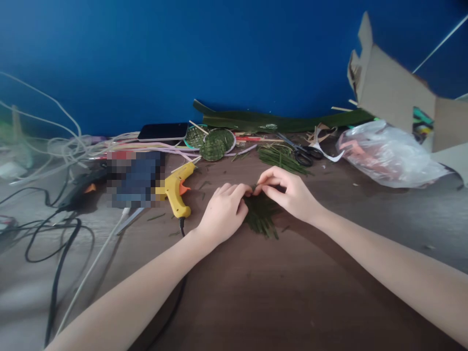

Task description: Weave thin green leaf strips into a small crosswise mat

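Note:
My left hand (225, 210) and my right hand (287, 192) meet near the middle of the table, fingertips almost touching. Between them lies a bunch of dark green leaf strips (262, 219), its loose ends fanned toward me. Both hands are closed, each pinching the upper edge of the strips; the exact grip is hidden by the fingers. Left of my left hand lies a yellow hot glue gun (176, 191). Beyond my right hand rest more cut leaf strips (280, 157) and black-handled scissors (305, 154).
Round woven green pieces (214, 146), a dark phone (163, 131) and a long green leaf (278, 122) lie along the blue wall. A second device (139, 178) and tangled cables (69, 151) fill the left. A plastic bag (391, 153) and cardboard box (395, 87) stand right.

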Available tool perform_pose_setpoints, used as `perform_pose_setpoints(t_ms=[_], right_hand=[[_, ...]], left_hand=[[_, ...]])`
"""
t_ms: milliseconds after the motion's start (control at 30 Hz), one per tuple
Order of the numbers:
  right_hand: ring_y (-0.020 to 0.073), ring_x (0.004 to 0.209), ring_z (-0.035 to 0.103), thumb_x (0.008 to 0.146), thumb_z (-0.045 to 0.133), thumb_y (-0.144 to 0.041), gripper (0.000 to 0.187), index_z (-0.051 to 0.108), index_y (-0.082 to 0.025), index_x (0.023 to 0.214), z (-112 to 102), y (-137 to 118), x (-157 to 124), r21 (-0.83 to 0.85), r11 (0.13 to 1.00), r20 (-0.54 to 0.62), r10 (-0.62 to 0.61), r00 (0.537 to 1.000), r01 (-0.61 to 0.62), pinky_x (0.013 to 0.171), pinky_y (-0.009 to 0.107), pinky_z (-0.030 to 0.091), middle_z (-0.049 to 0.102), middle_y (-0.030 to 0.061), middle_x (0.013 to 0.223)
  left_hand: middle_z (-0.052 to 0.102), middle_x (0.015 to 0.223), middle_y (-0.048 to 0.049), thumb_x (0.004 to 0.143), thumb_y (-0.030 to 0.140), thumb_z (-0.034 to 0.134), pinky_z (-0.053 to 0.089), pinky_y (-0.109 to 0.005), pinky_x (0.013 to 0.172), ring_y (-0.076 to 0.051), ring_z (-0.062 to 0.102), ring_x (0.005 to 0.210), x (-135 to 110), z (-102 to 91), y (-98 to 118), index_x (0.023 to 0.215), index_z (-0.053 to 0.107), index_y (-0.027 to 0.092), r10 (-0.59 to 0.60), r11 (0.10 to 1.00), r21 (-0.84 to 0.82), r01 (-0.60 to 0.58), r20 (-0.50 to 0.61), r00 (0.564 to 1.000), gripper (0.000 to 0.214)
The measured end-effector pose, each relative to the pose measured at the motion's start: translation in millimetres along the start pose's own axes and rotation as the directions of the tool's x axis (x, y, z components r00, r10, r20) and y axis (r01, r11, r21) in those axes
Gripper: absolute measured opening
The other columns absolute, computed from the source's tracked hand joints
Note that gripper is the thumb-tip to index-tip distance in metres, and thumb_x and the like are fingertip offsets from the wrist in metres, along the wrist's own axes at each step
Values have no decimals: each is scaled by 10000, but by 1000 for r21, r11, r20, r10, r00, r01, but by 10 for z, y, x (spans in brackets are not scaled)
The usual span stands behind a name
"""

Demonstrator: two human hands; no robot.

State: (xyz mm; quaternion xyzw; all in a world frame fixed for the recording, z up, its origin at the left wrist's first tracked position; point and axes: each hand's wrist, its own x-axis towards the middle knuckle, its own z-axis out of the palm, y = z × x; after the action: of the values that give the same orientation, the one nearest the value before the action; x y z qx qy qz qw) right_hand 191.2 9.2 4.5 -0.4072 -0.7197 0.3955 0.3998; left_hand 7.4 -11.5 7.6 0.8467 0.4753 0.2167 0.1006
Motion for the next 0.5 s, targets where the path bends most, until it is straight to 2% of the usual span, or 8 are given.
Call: perform_pose_setpoints(t_ms=[400, 500], right_hand=[[152, 752, 633, 788, 495, -120, 107, 461, -204, 845, 3, -11, 17, 38, 998, -37, 48, 998, -47, 732, 306, 436, 679, 12, 760], [150, 725, 594, 760, 492, -99, 149, 450, -209, 852, 8, 8, 21, -21, 1000, -43, 15, 999, -16, 696, 309, 433, 644, 7, 764]], left_hand=[[656, 944, -41, 788, 47, 427, 459, -361, 827, -197, 566, 887, 3, -14, 3, 951, 586, 185, 18, 1000, 3, -18, 22, 1000, 266], [658, 939, -47, 786, 49, 428, 460, -373, 833, -201, 564, 893, 7, -20, 4, 944, 591, 179, 5, 1000, -25, -4, 28, 1000, 262]])
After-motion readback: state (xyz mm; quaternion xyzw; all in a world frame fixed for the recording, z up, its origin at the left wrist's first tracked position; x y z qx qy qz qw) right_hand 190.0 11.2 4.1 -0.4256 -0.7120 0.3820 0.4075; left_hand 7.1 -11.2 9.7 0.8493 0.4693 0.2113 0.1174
